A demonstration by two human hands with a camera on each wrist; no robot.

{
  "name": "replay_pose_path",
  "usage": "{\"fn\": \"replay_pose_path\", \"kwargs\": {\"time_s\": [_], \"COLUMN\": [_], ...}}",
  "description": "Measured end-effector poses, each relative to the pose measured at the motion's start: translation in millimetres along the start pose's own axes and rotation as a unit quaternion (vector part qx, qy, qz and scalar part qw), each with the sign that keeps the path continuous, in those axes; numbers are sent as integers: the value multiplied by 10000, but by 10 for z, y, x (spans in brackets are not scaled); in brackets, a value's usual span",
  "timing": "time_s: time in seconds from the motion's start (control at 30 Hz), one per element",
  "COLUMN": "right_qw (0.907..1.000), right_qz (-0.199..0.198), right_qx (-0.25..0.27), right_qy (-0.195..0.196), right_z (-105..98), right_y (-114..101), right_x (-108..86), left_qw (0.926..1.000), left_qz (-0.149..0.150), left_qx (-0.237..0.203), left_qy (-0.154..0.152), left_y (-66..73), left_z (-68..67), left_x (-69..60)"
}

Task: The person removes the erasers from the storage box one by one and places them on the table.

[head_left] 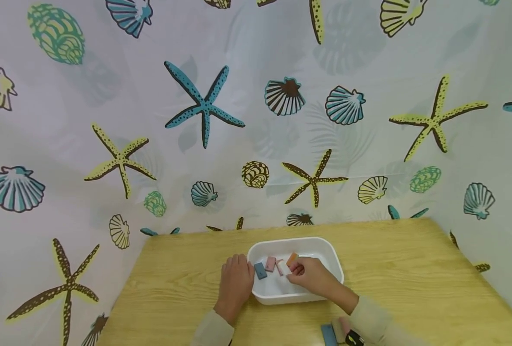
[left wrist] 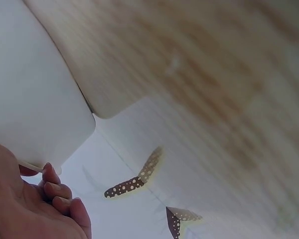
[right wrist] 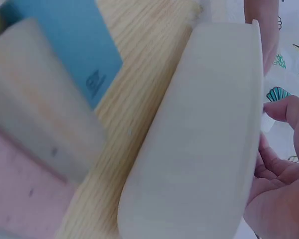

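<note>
A white plastic tub (head_left: 297,300) sits on the table with several small erasers inside. My left hand (head_left: 236,281) holds its left rim; in the left wrist view the fingers (left wrist: 60,191) curl over the tub's edge. Inside the tub lie a blue eraser (head_left: 260,271), a pink eraser (head_left: 271,264) and an orange eraser (head_left: 292,259). Over the middle of the tub, my right hand (head_left: 314,276) pinches a white eraser (head_left: 284,268) between thumb and fingertips. In the right wrist view the tub wall (right wrist: 199,129) partly hides those fingertips.
Below the right forearm, outside the tub, stand a larger blue block (head_left: 329,335), a beige block (head_left: 338,330) and a pink block (right wrist: 25,184). The wooden table (head_left: 174,283) is bordered by a white curtain (head_left: 221,206) printed with shells and starfish.
</note>
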State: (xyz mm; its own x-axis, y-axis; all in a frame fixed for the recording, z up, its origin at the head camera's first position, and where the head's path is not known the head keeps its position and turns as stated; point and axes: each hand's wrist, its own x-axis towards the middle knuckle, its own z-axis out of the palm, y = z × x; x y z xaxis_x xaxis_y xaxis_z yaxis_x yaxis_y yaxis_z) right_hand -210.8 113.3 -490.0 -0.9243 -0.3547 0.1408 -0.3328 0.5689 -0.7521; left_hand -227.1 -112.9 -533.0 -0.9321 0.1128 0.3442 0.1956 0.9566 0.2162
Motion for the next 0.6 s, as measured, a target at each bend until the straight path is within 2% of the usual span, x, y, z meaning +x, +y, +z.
{"fn": "replay_pose_path", "kwargs": {"time_s": [0.27, 0.43, 0.6], "right_qw": [9990, 9980, 9966], "right_qz": [351, 454, 642], "right_qx": [181, 308, 310], "right_qy": [209, 329, 402], "right_z": [-298, -539, -667], "right_y": [51, -13, -21], "right_x": [-233, -459, -692], "left_qw": [9999, 9998, 9999], "left_qz": [-61, -29, -61], "left_qx": [-89, -163, -102], "left_qy": [-94, -67, -123], "left_y": [-5, 8, 6], "left_z": [-2, -20, -19], "left_x": [-3, 12, 10]}}
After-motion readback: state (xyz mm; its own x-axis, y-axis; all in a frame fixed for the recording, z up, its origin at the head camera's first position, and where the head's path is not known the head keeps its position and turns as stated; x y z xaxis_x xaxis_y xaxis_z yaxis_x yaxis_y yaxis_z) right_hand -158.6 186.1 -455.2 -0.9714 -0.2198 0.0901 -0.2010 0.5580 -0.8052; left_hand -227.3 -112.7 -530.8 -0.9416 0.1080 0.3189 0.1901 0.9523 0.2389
